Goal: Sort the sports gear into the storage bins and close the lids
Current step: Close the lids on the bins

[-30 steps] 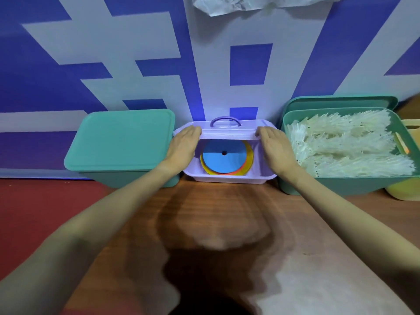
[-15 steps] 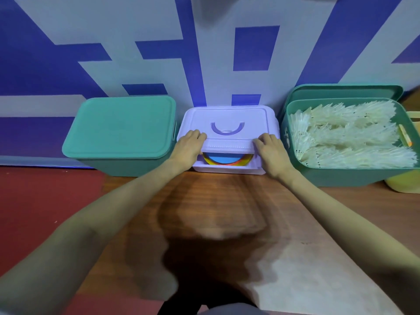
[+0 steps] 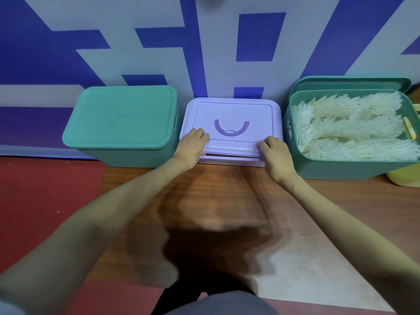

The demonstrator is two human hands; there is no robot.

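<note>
Three bins lined a blue-and-white wall: a lidded green bin, an open green bin heaped with white shuttlecocks, and between them, nearly touching both, a lilac box. The left hand and right hand gripped its lid at the front corners, a thin gap showing along the front edge.

The handled box stands between the lidded bin at left and the open bin at right.

Lilac bin between two green bins — left one lidded, right one open, shuttlecocks inside — its lilac lid nearly down.
</note>
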